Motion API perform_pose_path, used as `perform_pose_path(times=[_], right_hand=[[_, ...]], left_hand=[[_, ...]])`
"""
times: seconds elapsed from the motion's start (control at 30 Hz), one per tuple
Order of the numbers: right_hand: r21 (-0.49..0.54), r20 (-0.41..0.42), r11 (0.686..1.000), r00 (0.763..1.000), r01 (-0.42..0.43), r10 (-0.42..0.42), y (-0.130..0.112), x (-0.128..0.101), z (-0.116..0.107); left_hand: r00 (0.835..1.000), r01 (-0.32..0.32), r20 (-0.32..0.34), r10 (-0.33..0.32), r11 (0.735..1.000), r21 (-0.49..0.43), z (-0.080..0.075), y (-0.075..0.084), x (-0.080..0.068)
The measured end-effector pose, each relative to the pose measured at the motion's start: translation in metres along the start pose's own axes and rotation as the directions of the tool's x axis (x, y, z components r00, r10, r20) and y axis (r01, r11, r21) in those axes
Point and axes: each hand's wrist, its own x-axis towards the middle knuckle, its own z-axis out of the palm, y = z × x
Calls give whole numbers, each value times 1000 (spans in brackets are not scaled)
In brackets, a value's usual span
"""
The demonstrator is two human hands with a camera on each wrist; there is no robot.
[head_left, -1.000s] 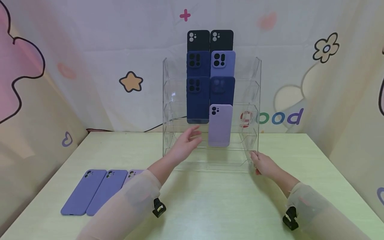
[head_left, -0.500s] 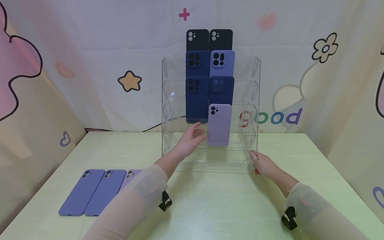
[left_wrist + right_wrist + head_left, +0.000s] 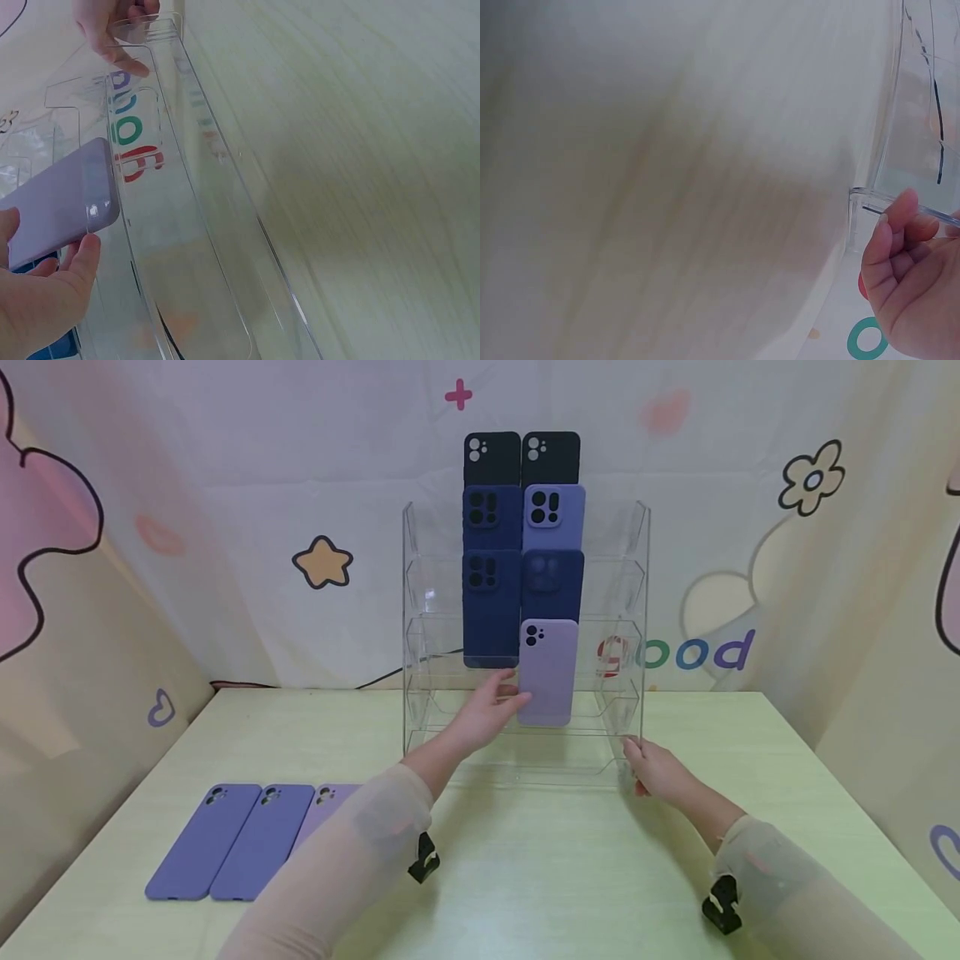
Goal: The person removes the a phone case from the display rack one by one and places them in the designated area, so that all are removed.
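A clear acrylic tiered display rack (image 3: 525, 756) stands at the back middle of the table, with phone cases propped on its steps. My right hand (image 3: 658, 768) grips its lower right side panel, and in the right wrist view the fingers (image 3: 885, 251) curl round the clear edge. My left hand (image 3: 486, 717) is at the left edge of the lilac phone case (image 3: 549, 677), its thumb overlapping that edge. In the left wrist view, the left hand's fingertips (image 3: 91, 246) meet the bottom corner of the lilac case. Navy phone cases (image 3: 491, 610) stand above and beside it.
Two black phone cases (image 3: 492, 458) top the rack, above a violet case (image 3: 555, 518). On the table at left lie two blue-violet phone cases (image 3: 202, 843) and a lilac one (image 3: 330, 802), partly behind the left sleeve. A patterned curtain (image 3: 337, 435) hangs behind.
My left hand has moved right, from in front of the rack to the lilac case's left edge. The right hand keeps its grip on the rack, and the cases stay in their places.
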Motion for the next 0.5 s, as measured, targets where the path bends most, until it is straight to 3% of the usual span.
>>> perform_pose_path(times=[0.5], right_hand=[[-8, -7, 999, 999, -36, 36, -1, 2, 1]], left_hand=[[983, -136, -116, 146, 987, 88, 1, -7, 3]])
